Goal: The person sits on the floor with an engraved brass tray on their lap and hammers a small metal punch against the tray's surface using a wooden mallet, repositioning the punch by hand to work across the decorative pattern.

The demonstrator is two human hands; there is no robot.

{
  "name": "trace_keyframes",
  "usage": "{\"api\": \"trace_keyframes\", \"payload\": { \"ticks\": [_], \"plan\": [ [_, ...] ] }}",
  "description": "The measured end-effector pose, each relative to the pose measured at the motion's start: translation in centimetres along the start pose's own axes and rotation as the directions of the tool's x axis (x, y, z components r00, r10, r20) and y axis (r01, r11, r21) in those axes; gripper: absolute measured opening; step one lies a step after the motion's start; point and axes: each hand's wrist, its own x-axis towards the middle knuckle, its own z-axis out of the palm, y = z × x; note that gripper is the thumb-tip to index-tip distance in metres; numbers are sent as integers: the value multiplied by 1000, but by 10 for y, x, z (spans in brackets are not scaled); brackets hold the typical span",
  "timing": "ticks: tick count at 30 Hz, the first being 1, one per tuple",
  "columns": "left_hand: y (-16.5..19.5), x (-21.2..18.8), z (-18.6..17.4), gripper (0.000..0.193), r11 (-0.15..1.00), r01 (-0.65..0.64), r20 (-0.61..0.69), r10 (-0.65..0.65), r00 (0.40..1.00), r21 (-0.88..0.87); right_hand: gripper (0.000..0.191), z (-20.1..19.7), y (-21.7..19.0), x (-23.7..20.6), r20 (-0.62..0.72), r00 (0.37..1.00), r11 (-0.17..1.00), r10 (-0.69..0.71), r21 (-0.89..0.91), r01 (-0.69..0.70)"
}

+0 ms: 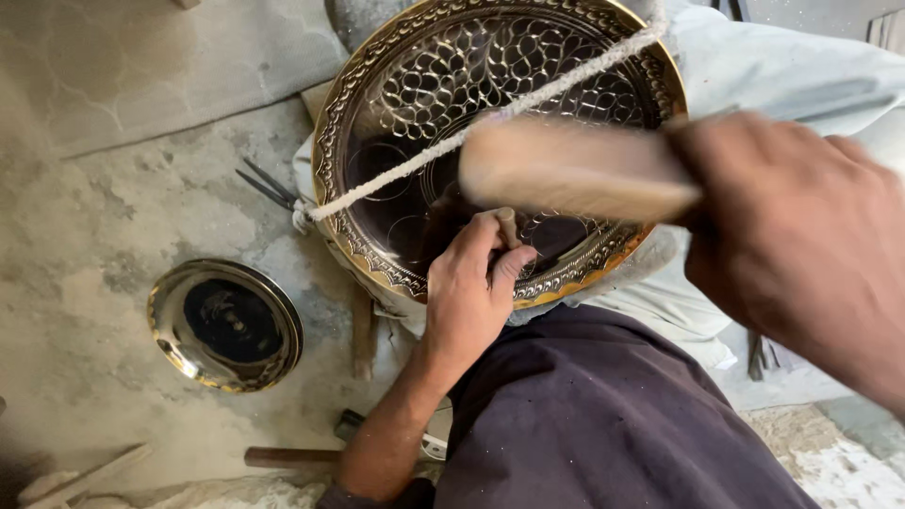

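Behind blurred mallet [575, 170], half-hidden brass tray [500, 141]

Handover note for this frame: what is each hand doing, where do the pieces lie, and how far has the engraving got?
Left hand: grips a small punch set on the large brass tray.
Right hand: holds a wooden mallet raised above the punch, blurred.
Tray rests on the lap, with a cord stretched across it.
Done: rim and upper field patterned.
Left: plain circles near the punch.
A smaller plate and metal shears lie on the floor.
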Motion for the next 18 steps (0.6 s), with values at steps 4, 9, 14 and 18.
{"api": "trace_keyframes", "payload": {
  "ticks": [4, 9, 14, 18],
  "plan": [
    [6, -7, 3, 25, 992, 123, -138, -125, 983, -25, 48, -11, -3, 6, 140, 990, 987, -17, -156, 39],
    [10, -11, 9, 30, 978, 99, -227, -140, 964, -184, 39, 4, 14, -2, -252, 962, 973, -101, 178, 148],
    [6, -9, 33, 27, 948, 141, -220, -207, 953, -284, 51, 15, 31, -12, -318, 943, 979, -100, 136, 150],
    [2, -15, 42, 25, 975, 73, -288, -132, 948, -209, 63, 13, 33, -6, -238, 947, 968, -217, -180, 177]
  ]
}}
